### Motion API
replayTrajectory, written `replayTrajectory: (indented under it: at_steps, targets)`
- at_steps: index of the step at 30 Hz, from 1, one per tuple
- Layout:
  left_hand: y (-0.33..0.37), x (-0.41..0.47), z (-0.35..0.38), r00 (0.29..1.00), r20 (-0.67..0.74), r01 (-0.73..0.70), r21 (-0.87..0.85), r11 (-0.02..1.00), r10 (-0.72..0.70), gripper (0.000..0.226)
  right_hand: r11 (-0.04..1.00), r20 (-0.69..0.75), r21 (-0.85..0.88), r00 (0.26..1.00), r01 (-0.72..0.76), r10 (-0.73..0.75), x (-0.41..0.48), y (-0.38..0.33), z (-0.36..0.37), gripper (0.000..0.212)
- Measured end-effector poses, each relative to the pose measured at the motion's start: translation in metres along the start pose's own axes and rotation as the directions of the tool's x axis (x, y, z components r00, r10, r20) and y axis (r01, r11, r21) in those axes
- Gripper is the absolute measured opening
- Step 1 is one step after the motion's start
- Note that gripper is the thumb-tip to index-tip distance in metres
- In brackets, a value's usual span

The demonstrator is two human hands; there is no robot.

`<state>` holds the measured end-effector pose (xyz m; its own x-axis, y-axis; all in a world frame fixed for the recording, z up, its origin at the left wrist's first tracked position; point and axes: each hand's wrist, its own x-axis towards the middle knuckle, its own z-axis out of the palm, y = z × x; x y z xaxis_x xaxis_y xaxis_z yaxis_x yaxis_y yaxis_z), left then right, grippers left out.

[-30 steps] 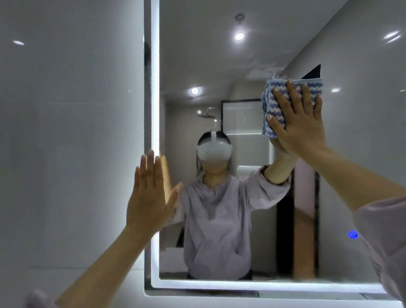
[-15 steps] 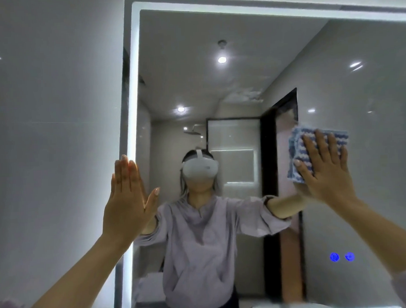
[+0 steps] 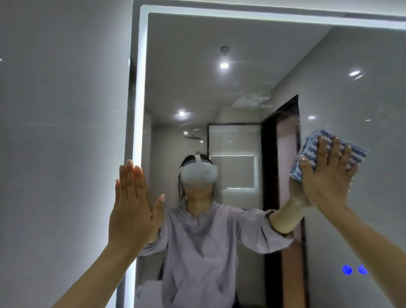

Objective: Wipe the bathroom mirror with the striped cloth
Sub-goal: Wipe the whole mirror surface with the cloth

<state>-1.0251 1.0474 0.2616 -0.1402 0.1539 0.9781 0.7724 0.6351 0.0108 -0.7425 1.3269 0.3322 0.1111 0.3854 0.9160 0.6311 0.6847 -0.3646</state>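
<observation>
The bathroom mirror (image 3: pixel 239 49) fills the middle and right of the view, with a lit white strip along its left and top edges. My right hand (image 3: pixel 325 179) presses the folded blue-and-white striped cloth (image 3: pixel 312 150) flat against the glass at the right, fingers straight and spread over it. My left hand (image 3: pixel 132 207) lies flat with straight fingers against the mirror's lit left edge. The glass reflects a person in a lilac top wearing a white headset.
Glossy grey wall tiles (image 3: pixel 54 136) run to the left of the mirror. Two blue touch buttons (image 3: pixel 354 269) glow on the glass at the lower right. The reflection shows a dark door frame, a shower screen and ceiling lights.
The view has tilted upward, bringing the mirror's top edge into sight. My right hand has slid the cloth down and to the right over the glass. My left hand has stayed at the left edge.
</observation>
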Motion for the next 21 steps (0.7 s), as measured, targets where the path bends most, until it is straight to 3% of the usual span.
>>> replayTrajectory:
  at_steps: [11,17,21]
  targets:
    - [-0.002,0.0,0.0,1.0,-0.004,-0.016,-0.006,1.0,0.016,0.08,0.935,0.014,0.012,0.935,0.355,-0.355,0.002,-0.151,0.005,0.068]
    - [-0.002,0.0,0.001,1.0,0.024,-0.021,0.044,0.999,0.02,0.08,0.788,0.011,0.0,0.788,0.616,-0.616,-0.02,-0.234,0.016,0.068]
    - [-0.006,0.001,-0.002,0.999,0.033,-0.015,0.059,0.998,0.013,0.08,0.735,0.029,0.023,0.734,0.678,-0.678,-0.026,-0.257,0.019,0.067]
